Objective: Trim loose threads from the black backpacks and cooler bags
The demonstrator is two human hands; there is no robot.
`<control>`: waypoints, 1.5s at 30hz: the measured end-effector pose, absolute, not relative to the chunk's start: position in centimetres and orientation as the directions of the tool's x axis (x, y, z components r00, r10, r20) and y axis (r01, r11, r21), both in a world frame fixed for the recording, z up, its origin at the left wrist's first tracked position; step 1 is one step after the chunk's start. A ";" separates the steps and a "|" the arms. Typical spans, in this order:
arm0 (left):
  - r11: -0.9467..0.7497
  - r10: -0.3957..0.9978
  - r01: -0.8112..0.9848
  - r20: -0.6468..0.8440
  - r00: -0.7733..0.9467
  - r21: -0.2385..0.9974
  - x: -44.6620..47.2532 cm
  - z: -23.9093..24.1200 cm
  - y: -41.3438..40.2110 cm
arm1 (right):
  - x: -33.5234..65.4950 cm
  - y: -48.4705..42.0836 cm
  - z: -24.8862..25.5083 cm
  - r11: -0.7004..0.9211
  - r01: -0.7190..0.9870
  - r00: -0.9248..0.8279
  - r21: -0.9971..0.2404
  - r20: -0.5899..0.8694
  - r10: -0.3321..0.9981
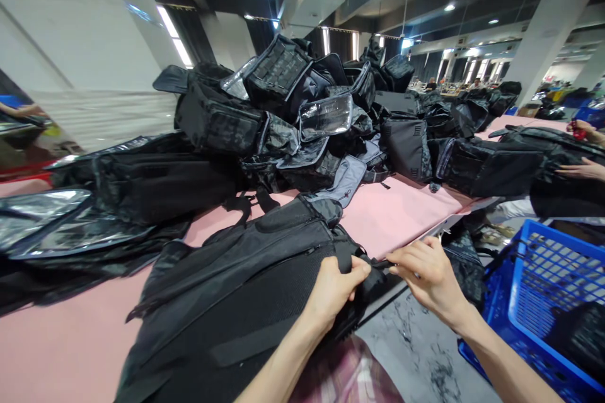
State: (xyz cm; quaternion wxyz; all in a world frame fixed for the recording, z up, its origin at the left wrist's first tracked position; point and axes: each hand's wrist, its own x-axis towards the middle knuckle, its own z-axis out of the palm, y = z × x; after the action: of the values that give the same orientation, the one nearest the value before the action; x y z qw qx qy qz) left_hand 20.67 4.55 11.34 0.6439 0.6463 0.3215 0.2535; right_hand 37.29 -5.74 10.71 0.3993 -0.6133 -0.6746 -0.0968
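A black camouflage backpack (255,264) lies across the near table edge, its mesh back panel and shoulder straps facing up. My left hand (333,283) is closed on a black strap at the backpack's right end, thumb and fingers pinched together. Just to the right, my right hand (428,274) pinches a thin dark piece of strap between thumb and fingers. That strap runs toward the left hand, and its tip is hidden by the fingers.
A high pile of black backpacks (278,113) covers the back of the pink table (382,214). Opened bags with silver lining (47,220) lie at left. A blue plastic basket (520,277) stands at right. Beyond it, another person's hands (586,167) are at a black bag.
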 end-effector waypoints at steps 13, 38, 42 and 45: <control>0.023 0.716 0.071 -0.066 0.694 0.997 19.1 11.8 3.0 | 33.0 -1.6 11.9 0.075 0.217 0.211 -0.973 0.121 0.970; 0.195 0.778 0.035 -0.176 0.603 0.980 19.4 12.0 4.7 | 35.0 -4.2 10.9 0.228 0.968 -0.076 -0.102 0.749 0.658; 0.191 0.748 0.064 -0.187 0.637 0.979 19.3 12.1 5.0 | 35.6 -4.3 10.9 0.296 0.932 -0.056 -0.209 0.722 0.689; 0.198 0.746 0.063 -0.192 0.637 0.978 19.2 12.0 5.2 | 35.8 -4.5 11.0 0.312 0.918 -0.040 -0.244 0.727 0.686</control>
State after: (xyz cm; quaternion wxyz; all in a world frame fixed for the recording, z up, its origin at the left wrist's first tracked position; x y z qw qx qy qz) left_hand 19.16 5.18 12.01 0.6919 0.5831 0.3470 0.2468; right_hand 35.79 -4.46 11.00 0.3969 -0.5678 -0.7062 -0.1461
